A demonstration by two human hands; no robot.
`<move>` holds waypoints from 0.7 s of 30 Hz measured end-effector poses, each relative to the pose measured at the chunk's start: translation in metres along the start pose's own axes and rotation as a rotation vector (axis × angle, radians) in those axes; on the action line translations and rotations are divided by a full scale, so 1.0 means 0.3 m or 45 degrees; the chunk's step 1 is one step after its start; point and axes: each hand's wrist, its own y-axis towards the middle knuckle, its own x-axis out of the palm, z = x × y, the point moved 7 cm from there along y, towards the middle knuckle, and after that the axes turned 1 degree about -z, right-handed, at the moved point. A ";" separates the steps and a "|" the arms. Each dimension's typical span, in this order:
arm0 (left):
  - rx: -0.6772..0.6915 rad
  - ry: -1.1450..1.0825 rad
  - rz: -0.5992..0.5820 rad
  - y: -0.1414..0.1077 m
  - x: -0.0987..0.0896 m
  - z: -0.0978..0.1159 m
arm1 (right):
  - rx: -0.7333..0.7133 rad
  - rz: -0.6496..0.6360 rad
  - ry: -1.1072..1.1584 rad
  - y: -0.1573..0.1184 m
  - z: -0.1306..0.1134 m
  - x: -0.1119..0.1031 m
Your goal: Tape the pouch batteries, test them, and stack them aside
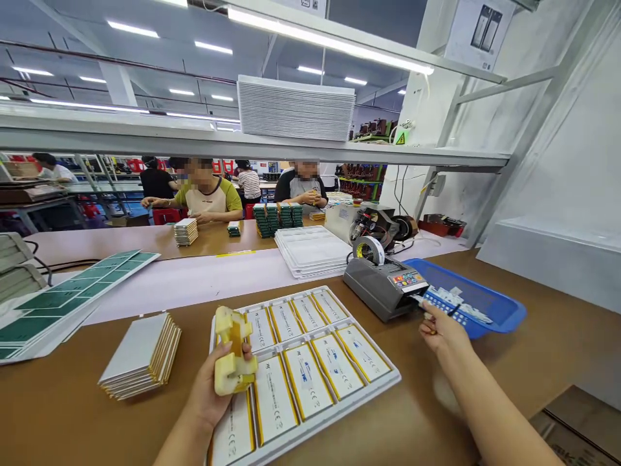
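My left hand is closed round a pale yellow block-shaped holder with an amber strip across its middle. It is held over the left side of a white tray, where flat white battery packs with yellow edges lie in two rows. To the right, my right hand pinches a small strip of tape at the mouth of a grey tape dispenser. A tape roll sits on top of the dispenser. My fingertips partly hide the strip.
A blue basket with white scraps stands behind my right hand. At left is a stack of battery packs, with green-printed sheets beyond. White trays and a machine stand farther back. Two co-workers sit opposite, below an overhead shelf.
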 end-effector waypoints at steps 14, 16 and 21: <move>0.167 -0.045 -0.046 -0.012 -0.025 0.044 | -0.397 -1.674 -0.907 -0.686 0.072 0.838; 0.169 -0.046 -0.020 -0.004 -0.037 0.046 | -0.323 -1.575 -0.984 -0.647 0.113 0.855; 0.120 -0.011 -0.045 0.008 -0.026 0.039 | -0.259 -1.368 -0.988 -0.592 0.139 0.876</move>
